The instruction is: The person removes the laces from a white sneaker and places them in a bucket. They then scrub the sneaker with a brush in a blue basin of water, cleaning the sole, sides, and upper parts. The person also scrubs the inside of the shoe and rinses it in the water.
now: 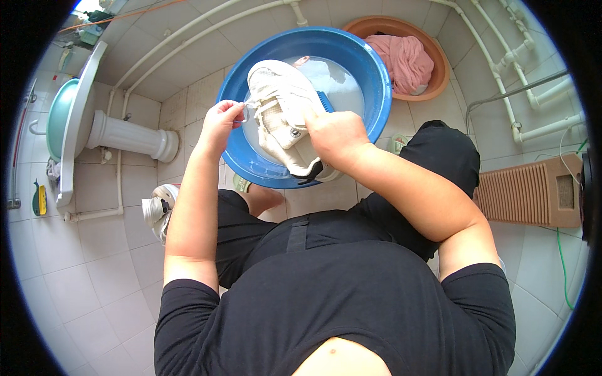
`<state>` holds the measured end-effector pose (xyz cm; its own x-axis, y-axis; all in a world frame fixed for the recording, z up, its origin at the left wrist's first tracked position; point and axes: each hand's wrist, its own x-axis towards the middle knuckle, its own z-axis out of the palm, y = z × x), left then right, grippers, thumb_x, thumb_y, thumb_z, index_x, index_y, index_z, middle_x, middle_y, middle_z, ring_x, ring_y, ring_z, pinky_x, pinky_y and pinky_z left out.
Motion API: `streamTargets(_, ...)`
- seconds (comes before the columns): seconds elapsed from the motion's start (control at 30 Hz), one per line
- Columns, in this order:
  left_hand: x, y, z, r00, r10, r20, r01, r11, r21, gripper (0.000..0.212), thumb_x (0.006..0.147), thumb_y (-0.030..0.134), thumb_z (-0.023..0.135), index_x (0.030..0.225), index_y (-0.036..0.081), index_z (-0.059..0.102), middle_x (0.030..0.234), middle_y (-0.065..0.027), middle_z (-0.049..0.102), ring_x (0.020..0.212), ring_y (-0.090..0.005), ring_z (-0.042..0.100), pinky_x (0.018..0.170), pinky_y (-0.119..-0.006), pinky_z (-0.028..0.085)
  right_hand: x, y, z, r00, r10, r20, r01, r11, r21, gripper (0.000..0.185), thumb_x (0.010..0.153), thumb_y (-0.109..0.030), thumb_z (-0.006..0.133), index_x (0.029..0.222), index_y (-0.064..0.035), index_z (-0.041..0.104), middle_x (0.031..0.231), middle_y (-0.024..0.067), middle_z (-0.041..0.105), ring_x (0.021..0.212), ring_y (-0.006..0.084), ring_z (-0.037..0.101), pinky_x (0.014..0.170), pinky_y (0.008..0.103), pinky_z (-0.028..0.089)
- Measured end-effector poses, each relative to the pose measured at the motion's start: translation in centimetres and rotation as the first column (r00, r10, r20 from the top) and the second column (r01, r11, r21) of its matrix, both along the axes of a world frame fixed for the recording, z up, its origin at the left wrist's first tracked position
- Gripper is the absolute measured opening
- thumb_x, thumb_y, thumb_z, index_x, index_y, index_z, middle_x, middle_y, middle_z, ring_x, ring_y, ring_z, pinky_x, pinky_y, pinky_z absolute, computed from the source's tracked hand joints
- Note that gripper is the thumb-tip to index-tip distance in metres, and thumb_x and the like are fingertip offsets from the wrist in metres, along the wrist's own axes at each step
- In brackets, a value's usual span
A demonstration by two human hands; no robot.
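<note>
A white sneaker (282, 103) is held over the blue plastic basin (235, 155), its toe pointing away from me and its dark-lined heel near the rim. At the shoe's left side, my left hand (223, 122) pinches the end of a white shoelace (247, 110) between thumb and fingertips. My right hand (337, 138) is closed on the shoe's right side, fingers mostly hidden. Just beyond that hand shows a blue bristled brush (324, 101); whether the hand touches it I cannot tell. Cloudy water (345, 80) covers the basin's bottom, and a small pinkish object (301, 61) lies at its far side.
An orange-brown basin (439, 84) with pink cloth (400, 61) stands behind on the right. Another white sneaker (162, 209) is by my left leg. A pedestal sink (77, 136) is at left, a brown washboard (522, 192) at right. White pipes (225, 14) run along the tiled walls.
</note>
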<state>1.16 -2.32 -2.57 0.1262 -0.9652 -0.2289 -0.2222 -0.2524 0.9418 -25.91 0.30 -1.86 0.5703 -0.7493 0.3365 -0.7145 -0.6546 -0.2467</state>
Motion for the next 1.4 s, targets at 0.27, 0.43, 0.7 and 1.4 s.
streamTargets(0.27,-2.3,0.2,-0.3,1.000,0.008,0.012,-0.009,0.999,0.036,0.023,0.085,0.031,0.061,0.082,0.008,0.060,0.075,0.0015,0.058,0.068,-0.0088,0.052,0.064,-0.024,0.041,0.2,0.2,0.5,1.000,-0.018,-0.023,0.019,1.000,0.021,0.017,0.071,-0.010,0.056,0.087,-0.0057,0.053,0.062,0.0099,0.061,0.054,0.0260,0.062,0.047,0.0366,0.048)
streamTargets(0.43,-0.2,-1.1,-1.4,0.946,0.320,0.049,-0.292,0.909,-0.296,0.009,0.085,0.013,0.059,0.084,0.005,0.056,0.072,0.0004,0.055,0.065,-0.0073,0.049,0.058,-0.021,0.039,0.0,0.0,0.3,1.000,-0.004,-0.017,0.005,0.999,0.033,0.017,0.074,-0.012,0.053,0.089,-0.0051,0.054,0.063,0.0104,0.062,0.055,0.0254,0.063,0.047,0.0363,0.049)
streamTargets(0.7,-1.3,-0.5,-0.1,0.958,0.272,-0.092,-0.261,0.958,0.116,0.026,0.091,0.034,0.049,0.082,0.011,0.058,0.072,0.0020,0.056,0.065,-0.0099,0.052,0.057,-0.025,0.042,-0.1,0.2,0.7,0.999,0.005,-0.046,-0.001,0.996,0.087,0.020,0.080,-0.015,0.048,0.095,-0.0037,0.055,0.067,0.0122,0.064,0.058,0.0250,0.065,0.051,0.0361,0.051)
streamTargets(1.4,-2.6,0.1,0.0,0.999,0.032,0.021,-0.035,0.989,0.143,0.029,0.084,0.038,0.062,0.080,0.009,0.061,0.068,0.0051,0.053,0.062,-0.0041,0.047,0.055,-0.019,0.037,0.2,0.1,0.4,0.997,-0.011,-0.072,0.020,0.992,0.127,0.022,0.070,-0.009,0.058,0.091,-0.0039,0.053,0.066,0.0113,0.063,0.059,0.0275,0.063,0.051,0.0376,0.050)
